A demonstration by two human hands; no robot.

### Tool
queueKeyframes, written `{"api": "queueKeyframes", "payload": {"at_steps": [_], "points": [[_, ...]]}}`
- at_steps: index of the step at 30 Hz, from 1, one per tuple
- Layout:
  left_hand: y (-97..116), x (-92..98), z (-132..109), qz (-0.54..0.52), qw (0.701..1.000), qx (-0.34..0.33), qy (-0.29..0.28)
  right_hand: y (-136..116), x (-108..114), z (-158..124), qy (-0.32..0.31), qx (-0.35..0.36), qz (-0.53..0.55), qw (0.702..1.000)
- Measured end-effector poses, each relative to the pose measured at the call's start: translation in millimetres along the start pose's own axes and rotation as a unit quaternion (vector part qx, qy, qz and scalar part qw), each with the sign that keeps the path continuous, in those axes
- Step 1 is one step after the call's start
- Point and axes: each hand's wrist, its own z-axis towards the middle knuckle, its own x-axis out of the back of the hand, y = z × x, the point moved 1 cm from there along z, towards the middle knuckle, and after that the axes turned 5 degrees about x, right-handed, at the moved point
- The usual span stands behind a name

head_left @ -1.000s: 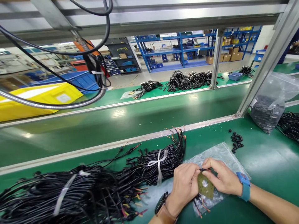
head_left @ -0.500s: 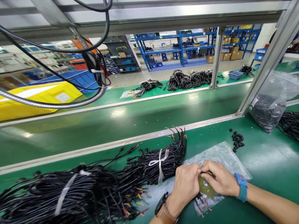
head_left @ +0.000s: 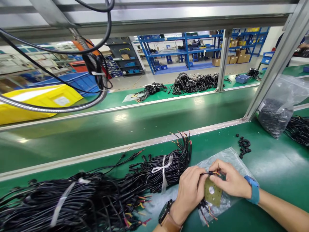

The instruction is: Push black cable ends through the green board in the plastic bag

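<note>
My left hand (head_left: pixel 191 185) is closed around a thin black cable, its fingertips pinching it close to one end. Between thumb and forefinger, my right hand (head_left: pixel 230 178) grips a small black piece (head_left: pixel 210 173) on that cable, and orange and yellow wires come out beside it. Whether this piece is a loose cap threaded on the cable is too small to tell. Below the fingers lies an olive-green card (head_left: pixel 212 193) with a round pale spot, over a clear plastic bag (head_left: pixel 233 158). Other wire ends (head_left: pixel 209 212) with bared tips stick out under my left hand.
A tied cable bundle (head_left: pixel 158 172) lies left of my hands, with a larger bundle (head_left: pixel 79 199) further left. Several small black caps (head_left: pixel 245 145) are scattered at the right. A bag of black parts (head_left: pixel 274 117) stands by the metal post (head_left: pixel 265 64). A green conveyor (head_left: pixel 120 119) runs behind.
My hands have drawn slightly apart, and the right fingers have opened out, so the black piece and more of the olive-green card now show. The view has shifted a little.
</note>
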Motion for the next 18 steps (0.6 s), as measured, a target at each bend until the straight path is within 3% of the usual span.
{"api": "queueKeyframes", "payload": {"at_steps": [6,18], "points": [[-0.3,-0.2,-0.9,-0.013,1.0,-0.02,0.006,1.0,1.7,-1.3,-0.036,0.049,-0.022,0.998],[3.9,-1.1,-1.1,-0.048,0.998,0.035,-0.002,-2.0,-3.1,-2.8,-0.05,0.075,-0.027,0.996]]}}
